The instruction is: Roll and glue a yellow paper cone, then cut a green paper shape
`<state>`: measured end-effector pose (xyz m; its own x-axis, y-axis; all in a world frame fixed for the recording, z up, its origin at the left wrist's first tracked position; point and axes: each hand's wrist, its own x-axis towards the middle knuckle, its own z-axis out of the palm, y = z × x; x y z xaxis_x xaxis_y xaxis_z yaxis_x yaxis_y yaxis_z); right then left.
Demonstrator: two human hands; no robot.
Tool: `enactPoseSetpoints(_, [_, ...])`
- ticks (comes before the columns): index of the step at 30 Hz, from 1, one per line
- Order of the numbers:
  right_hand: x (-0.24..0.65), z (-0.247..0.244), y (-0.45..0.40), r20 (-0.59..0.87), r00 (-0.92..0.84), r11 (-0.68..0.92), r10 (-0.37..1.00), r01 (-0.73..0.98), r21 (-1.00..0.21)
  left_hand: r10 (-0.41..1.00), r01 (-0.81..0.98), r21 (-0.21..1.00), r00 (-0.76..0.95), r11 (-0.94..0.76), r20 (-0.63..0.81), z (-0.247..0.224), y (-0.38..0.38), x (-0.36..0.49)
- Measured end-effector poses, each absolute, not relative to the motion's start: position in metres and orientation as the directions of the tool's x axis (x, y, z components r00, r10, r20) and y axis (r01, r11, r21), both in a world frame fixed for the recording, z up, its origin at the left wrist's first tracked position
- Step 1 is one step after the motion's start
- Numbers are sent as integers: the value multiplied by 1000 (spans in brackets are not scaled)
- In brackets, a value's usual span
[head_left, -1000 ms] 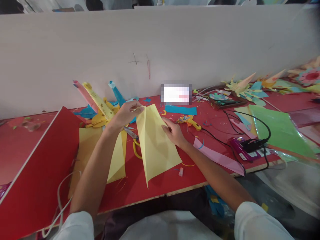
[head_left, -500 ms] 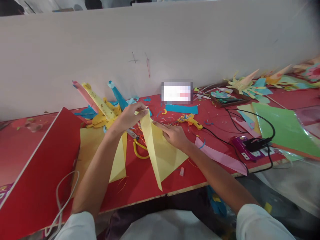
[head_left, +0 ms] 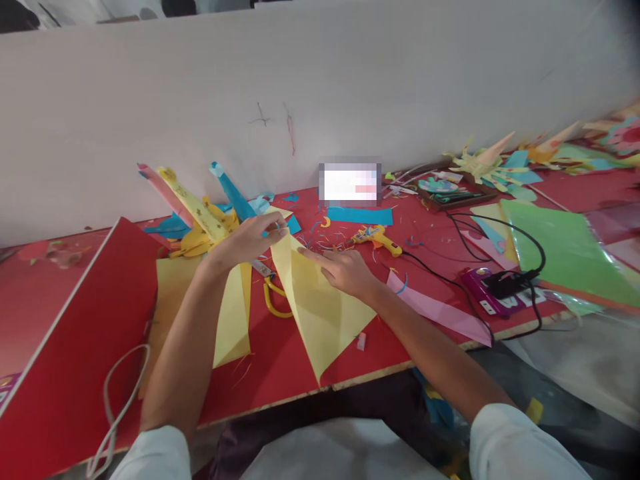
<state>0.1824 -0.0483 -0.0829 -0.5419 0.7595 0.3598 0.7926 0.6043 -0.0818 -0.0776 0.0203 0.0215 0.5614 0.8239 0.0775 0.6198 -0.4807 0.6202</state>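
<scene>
A sheet of yellow paper (head_left: pixel 320 307) stands in front of me, its narrow end up and a corner pointing down to the table's front edge. My left hand (head_left: pixel 253 237) pinches the top tip of it between thumb and fingers. On its upper right side lies my right hand (head_left: pixel 345 270), index finger stretched along the paper, the other fingers curled in. The thumb of that hand is mostly hidden. Left of the sheet, yellow-handled scissors (head_left: pixel 273 300) lie partly under it. More yellow paper (head_left: pixel 233 327) rests beneath my left forearm.
A yellow glue gun (head_left: pixel 377 239) with a black cable lies behind my right hand. Nearby are a blue strip (head_left: pixel 360 216), a pink strip (head_left: pixel 435 308) and a purple power box (head_left: pixel 493 293). Paper cones (head_left: pixel 197 203) stand at the back left; a red board (head_left: pixel 95 333) leans at the left.
The yellow paper's folded left flap has swung round, so its face now lies broader and flatter toward me. Both hands stay at its upper part, with a slight shift of the whole view.
</scene>
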Motion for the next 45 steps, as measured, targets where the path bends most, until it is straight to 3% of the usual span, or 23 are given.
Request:
enactPoseSetpoints(9, [186, -82, -46, 391, -498, 566, 774, 821, -74, 846, 547, 746, 532, -380, 41, 12, 25, -76])
enactPoseSetpoints(13, [180, -81, -51, 381, -512, 583, 770, 807, -95, 890, 520, 775, 441, -360, 118, -1, 34, -68])
enactPoseSetpoints(15, [176, -81, -53, 387, -500, 590, 775, 791, -161, 902, 485, 799, 400, -356, 160, -10, 40, -64])
enactPoseSetpoints(18, [181, -78, -51, 401, -444, 584, 801, 727, -360, 931, 422, 864, 340, -276, 131, -20, 44, -59])
enactPoseSetpoints(21, [208, -71, -45, 388, -320, 489, 864, 714, -501, 953, 377, 902, 285, -208, 100, -20, 43, -59])
enactPoseSetpoints(23, [236, -69, -41, 360, -196, 351, 912, 827, -439, 959, 354, 915, 265, -194, 101, -17, 42, -61])
enactPoseSetpoints(26, [277, -73, -39, 179, -21, 57, 984, 978, -199, 964, 331, 922, 233, -200, 125, -13, 42, -63])
enactPoseSetpoints(29, [300, -84, -40, 51, 63, -59, 997, 994, -89, 963, 335, 914, 215, -228, 162, -15, 44, -65])
enactPoseSetpoints(31, [306, -91, -39, 62, 92, -86, 994, 991, -100, 960, 345, 907, 222, -243, 173, -17, 45, -66])
enactPoseSetpoints(36, [315, -96, -33, 123, 201, -163, 972, 950, -266, 958, 353, 901, 224, -251, 179, -20, 47, -68])
enactPoseSetpoints(42, [318, -106, -37, 140, 115, -89, 983, 980, -180, 960, 361, 898, 211, -253, 186, -16, 47, -67])
enactPoseSetpoints(45, [320, -115, -36, 181, 137, -87, 974, 961, -261, 959, 350, 900, 208, -258, 194, -13, 45, -67])
